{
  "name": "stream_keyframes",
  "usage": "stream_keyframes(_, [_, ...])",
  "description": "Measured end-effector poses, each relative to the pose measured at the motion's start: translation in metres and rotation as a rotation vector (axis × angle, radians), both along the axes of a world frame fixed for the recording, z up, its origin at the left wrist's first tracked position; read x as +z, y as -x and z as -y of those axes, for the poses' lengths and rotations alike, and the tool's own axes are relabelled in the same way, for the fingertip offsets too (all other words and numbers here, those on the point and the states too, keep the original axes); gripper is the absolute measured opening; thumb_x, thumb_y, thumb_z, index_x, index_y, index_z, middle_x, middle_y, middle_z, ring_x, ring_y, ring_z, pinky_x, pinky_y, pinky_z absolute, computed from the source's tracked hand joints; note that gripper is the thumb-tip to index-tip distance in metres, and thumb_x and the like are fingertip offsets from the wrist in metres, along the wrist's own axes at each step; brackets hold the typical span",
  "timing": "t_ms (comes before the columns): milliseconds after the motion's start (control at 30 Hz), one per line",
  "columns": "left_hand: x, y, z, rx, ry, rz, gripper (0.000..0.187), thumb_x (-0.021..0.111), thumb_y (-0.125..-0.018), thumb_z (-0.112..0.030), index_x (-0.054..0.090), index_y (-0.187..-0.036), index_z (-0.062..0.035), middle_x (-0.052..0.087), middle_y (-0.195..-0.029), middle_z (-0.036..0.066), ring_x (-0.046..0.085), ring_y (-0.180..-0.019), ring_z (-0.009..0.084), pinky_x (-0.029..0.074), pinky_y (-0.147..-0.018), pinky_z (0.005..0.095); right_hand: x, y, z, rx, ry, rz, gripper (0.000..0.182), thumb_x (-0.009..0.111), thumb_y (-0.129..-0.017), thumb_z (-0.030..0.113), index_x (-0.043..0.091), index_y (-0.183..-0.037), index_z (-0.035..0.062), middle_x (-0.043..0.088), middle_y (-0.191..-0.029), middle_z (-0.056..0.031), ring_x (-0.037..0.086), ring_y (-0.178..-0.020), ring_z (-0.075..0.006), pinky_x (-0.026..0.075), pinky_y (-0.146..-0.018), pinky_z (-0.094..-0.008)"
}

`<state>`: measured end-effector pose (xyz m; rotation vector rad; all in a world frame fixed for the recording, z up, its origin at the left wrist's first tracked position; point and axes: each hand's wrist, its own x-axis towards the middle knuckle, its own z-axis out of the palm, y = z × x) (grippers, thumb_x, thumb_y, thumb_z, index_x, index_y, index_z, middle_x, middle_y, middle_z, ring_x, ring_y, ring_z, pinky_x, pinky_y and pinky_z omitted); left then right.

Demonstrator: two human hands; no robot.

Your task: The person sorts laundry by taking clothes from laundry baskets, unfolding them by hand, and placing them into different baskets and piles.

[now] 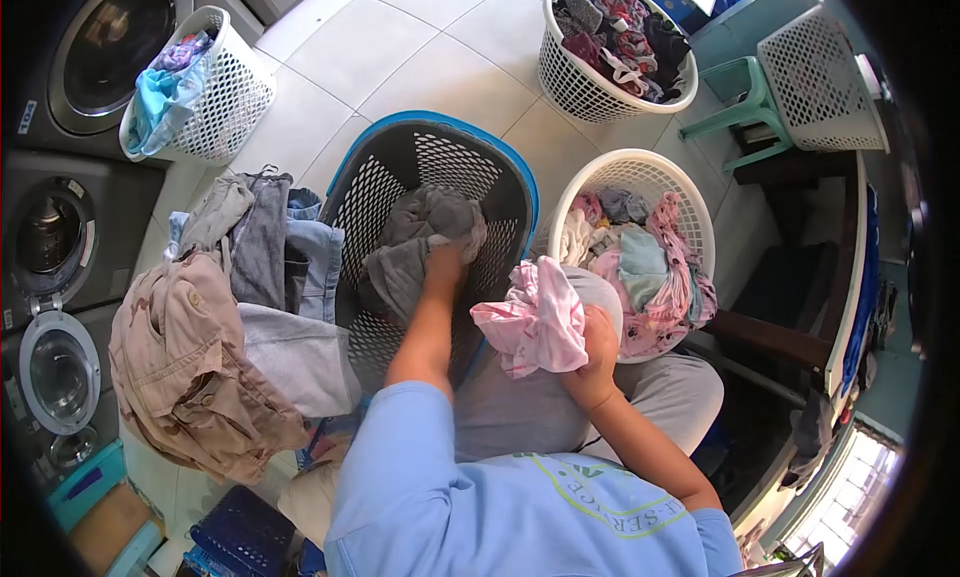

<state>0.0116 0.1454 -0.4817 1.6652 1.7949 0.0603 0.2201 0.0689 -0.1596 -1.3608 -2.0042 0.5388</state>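
A dark grey basket with a blue rim (527, 192) stands in front of me with grey clothes (405, 262) inside. My left hand (446, 267) reaches down into it, touching the grey cloth; its fingers are hidden. My right hand (590, 362) grips a pink and white patterned garment (530, 322), bunched above my lap. Beside it on the right, a white round basket (703, 217) holds pink, white and pale green clothes (642, 267). Left of the dark basket lies a pile of trousers, with camouflage trousers (200, 362), grey ones and blue denim.
Front-loading washing machines (110, 57) line the left side, one with its door open. A white basket (240, 97) with blue clothes stands near them. Another white basket (570, 87) with dark clothes is at the back, beside a green stool (740, 87).
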Motion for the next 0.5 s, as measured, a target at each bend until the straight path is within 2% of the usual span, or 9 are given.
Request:
stream_keyframes(100, [0.042, -0.007, -0.016, 0.006, 0.043, 0.073, 0.029, 0.054, -0.083, -0.018, 0.063, -0.108, -0.0049, 0.064, -0.094, 0.023, 0.059, -0.098, 0.0395, 0.05, -0.08, 0.045, 0.008, 0.01, 0.002, -0.099, 0.025, -0.04, 0.033, 0.072, -0.062, 0.013, 0.059, -0.09, 0.0025, 0.061, -0.094, -0.0143, 0.058, -0.082, -0.0342, 0.045, -0.076, -0.041])
stream_keyframes(133, [0.067, -0.011, -0.02, 0.029, -0.095, 0.172, 0.025, 0.054, -0.082, -0.016, 0.064, -0.102, -0.004, 0.063, -0.096, 0.022, 0.06, -0.098, 0.0377, 0.049, -0.082, 0.0427, 0.008, 0.011, 0.002, -0.102, 0.024, -0.045, 0.033, 0.072, -0.062, 0.013, 0.059, -0.09, 0.0025, 0.061, -0.094, -0.0143, 0.058, -0.082, -0.0342, 0.045, -0.076, -0.041])
stream_keyframes(200, [0.11, -0.017, -0.02, 0.05, -0.232, 0.263, 0.02, 0.055, -0.08, -0.013, 0.065, -0.095, -0.0031, 0.062, -0.097, 0.021, 0.06, -0.097, 0.0359, 0.048, -0.084, 0.0403, 0.006, 0.014, 0.004, -0.09, 0.055, -0.089, 0.028, 0.073, -0.061, 0.014, 0.064, -0.086, 0.0027, 0.056, -0.118, -0.0203, 0.056, -0.097, -0.0364, 0.044, -0.085, -0.0411])
stream_keyframes(267, [0.151, -0.022, 0.0, 0.259, -0.475, 0.872, 0.022, 0.051, -0.079, -0.006, 0.063, -0.096, 0.0005, 0.062, -0.099, 0.018, 0.06, -0.094, 0.0312, 0.046, -0.086, 0.0365, 0.016, 0.017, -0.003, -0.063, -0.002, -0.016, 0.026, 0.073, -0.061, 0.015, 0.066, -0.082, 0.0026, 0.049, -0.128, -0.0228, 0.053, -0.105, -0.0379, 0.042, -0.089, -0.0429])
stream_keyframes(333, [0.221, -0.022, 0.023, 0.244, -0.373, 1.126, 0.022, 0.044, -0.08, -0.002, 0.059, -0.096, 0.0031, 0.061, -0.098, 0.015, 0.06, -0.091, 0.026, 0.046, -0.084, 0.0323, 0.019, 0.017, -0.005, -0.013, -0.033, 0.086, 0.022, 0.074, -0.058, 0.017, 0.068, -0.073, 0.0034, 0.031, -0.145, -0.0274, 0.042, -0.124, -0.0413, 0.034, -0.099, -0.0491])
stream_keyframes(367, [0.266, -0.02, 0.035, 0.24, -0.302, 1.155, 0.021, 0.044, -0.085, -0.008, 0.057, -0.099, 0.0019, 0.061, -0.101, 0.015, 0.06, -0.092, 0.0268, 0.046, -0.084, 0.0326, 0.02, 0.017, -0.005, -0.009, -0.033, 0.084, 0.022, 0.074, -0.058, 0.017, 0.068, -0.073, 0.0034, 0.031, -0.145, -0.0274, 0.042, -0.124, -0.0413, 0.034, -0.099, -0.0491])
stream_keyframes(400, [0.274, -0.019, 0.043, 0.036, -0.558, 1.108, 0.023, 0.045, -0.092, -0.02, 0.055, -0.101, -0.0007, 0.061, -0.105, 0.017, 0.061, -0.091, 0.0292, 0.047, -0.083, 0.0353, 0.023, 0.017, -0.006, 0.018, 0.007, 0.136, 0.019, 0.073, -0.058, 0.018, 0.068, -0.071, 0.0048, 0.031, -0.145, -0.0268, 0.039, -0.128, -0.0415, 0.031, -0.101, -0.0503])
stream_keyframes(433, [0.298, -0.018, 0.051, -0.012, -0.589, 1.203, 0.026, 0.047, -0.093, -0.026, 0.054, -0.101, -0.002, 0.06, -0.106, 0.018, 0.061, -0.094, 0.0308, 0.047, -0.083, 0.0368, 0.025, 0.018, -0.005, 0.043, 0.046, 0.187, 0.018, 0.073, -0.059, 0.02, 0.068, -0.069, 0.0061, 0.032, -0.145, -0.0262, 0.035, -0.132, -0.0418, 0.029, -0.103, -0.0516])
stream_keyframes(500, [0.34, -0.019, 0.07, -0.173, -0.609, 1.344, 0.028, 0.058, -0.091, -0.03, 0.053, -0.102, -0.0048, 0.058, -0.113, 0.023, 0.059, -0.103, 0.0351, 0.047, -0.085, 0.0396, 0.021, 0.019, -0.005, 0.055, 0.191, 0.331, 0.04, 0.063, -0.074, 0.035, 0.066, -0.112, 0.0212, 0.034, -0.148, -0.0119, 0.027, -0.139, -0.0307, 0.016, -0.11, -0.0538])
